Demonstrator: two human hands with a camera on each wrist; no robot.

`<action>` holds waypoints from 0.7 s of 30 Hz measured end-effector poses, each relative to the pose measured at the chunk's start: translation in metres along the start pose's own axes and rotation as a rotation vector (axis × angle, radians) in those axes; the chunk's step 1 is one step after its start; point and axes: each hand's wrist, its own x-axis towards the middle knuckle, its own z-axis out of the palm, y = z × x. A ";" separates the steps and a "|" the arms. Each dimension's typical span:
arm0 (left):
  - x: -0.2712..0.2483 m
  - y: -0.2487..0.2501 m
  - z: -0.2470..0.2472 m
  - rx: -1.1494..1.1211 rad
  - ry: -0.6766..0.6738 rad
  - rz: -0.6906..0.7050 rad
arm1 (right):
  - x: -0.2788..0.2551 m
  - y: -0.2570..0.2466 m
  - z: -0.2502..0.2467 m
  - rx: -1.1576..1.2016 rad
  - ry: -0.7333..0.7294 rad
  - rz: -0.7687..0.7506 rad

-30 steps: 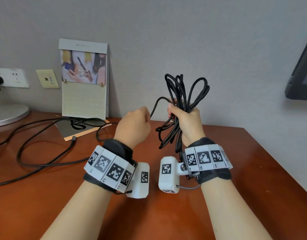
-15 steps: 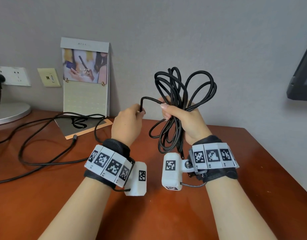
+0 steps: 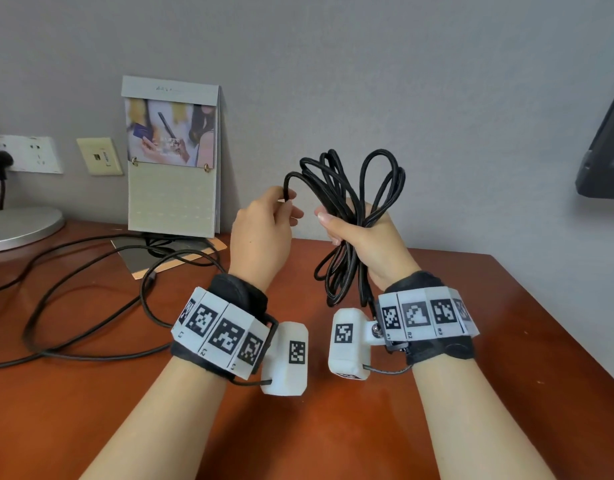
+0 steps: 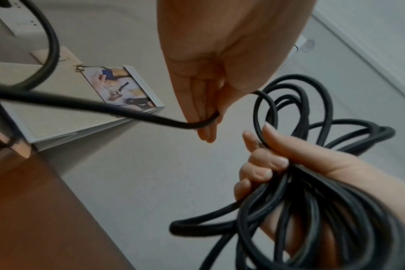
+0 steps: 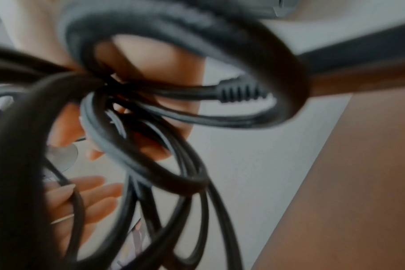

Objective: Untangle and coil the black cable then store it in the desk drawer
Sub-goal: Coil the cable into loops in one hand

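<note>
My right hand (image 3: 361,244) grips the coiled black cable (image 3: 350,188); my left hand (image 3: 264,233) fingers, now lifted, pinch the loose strand for another loop.

I am looking at what seems to be an office or study corner. A reddish-brown wooden desk (image 3: 506,341) stands against a plain grey wall (image 3: 367,81). At the far left, a white wall socket (image 3: 28,154) has a black plug in it, with a beige data port plate (image 3: 99,156) just beside it. A standing flip calendar (image 3: 172,157) with a photo page sits near the wall. A round silver base (image 3: 18,226) rests at the far left, and the dark corner of a screen (image 3: 606,150) shows at the right edge.
</note>
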 end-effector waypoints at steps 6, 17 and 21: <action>0.000 0.006 0.000 -0.133 -0.241 -0.046 | -0.002 0.000 0.006 0.022 0.022 0.009; -0.010 0.019 0.007 -0.486 -0.405 -0.059 | -0.003 -0.002 0.008 0.078 0.059 0.085; -0.009 0.017 0.009 -0.476 -0.432 -0.060 | -0.003 -0.002 0.008 0.082 0.105 0.070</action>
